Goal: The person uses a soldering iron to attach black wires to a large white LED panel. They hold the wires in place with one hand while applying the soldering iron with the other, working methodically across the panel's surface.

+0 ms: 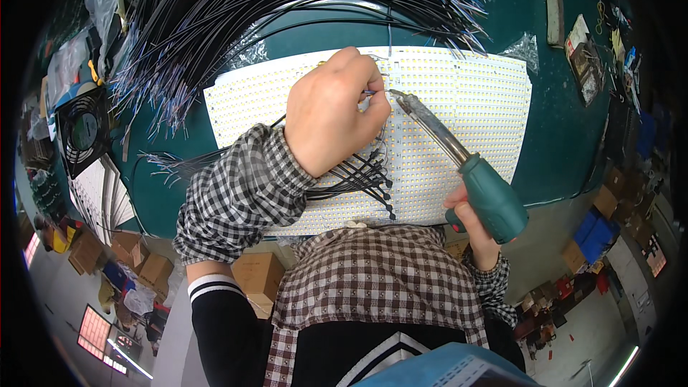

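Observation:
My left hand point(333, 111) is closed in a pinch on a thin wire point(370, 92) above the middle of a white LED panel point(459, 100). In my right hand point(473, 223) is a soldering iron point(494, 197), its green handle low and its metal shaft slanting up and left. The iron's tip is close beside the fingertips of my left hand; whether it touches the wire, I cannot tell. Several black cables point(362, 174) lie across the panel under my left wrist, their ends near the panel's centre seam. My left hand hides part of the panel.
A large bundle of black cables point(265, 0) with bare wire ends covers the far side of the green table point(555, 136). To the left are a black fan point(82, 129) and a stack of white sheets point(100, 197). A metal bar point(552, 0) lies at the far right.

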Action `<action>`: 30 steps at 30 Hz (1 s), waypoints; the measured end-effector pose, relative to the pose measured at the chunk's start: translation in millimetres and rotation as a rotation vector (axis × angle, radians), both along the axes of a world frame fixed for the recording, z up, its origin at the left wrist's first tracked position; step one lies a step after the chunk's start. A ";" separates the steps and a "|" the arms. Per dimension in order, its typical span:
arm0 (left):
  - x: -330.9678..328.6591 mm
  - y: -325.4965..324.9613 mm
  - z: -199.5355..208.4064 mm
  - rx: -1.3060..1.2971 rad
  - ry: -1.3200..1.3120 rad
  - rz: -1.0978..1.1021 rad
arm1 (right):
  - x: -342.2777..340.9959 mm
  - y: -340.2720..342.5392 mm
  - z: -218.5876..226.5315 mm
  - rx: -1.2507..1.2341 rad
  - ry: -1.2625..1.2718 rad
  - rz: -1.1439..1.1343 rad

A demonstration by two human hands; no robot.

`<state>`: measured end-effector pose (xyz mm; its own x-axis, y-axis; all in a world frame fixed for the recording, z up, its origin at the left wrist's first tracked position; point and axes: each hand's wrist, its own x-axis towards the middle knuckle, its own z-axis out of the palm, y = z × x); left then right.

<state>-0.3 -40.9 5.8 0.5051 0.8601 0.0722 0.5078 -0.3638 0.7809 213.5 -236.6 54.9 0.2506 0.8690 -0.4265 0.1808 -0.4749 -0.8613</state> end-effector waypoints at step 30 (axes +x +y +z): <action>-40.5 -4.7 36.5 0.342 0.137 -0.009 | -1.9 -1.4 14.6 -0.009 0.123 -0.084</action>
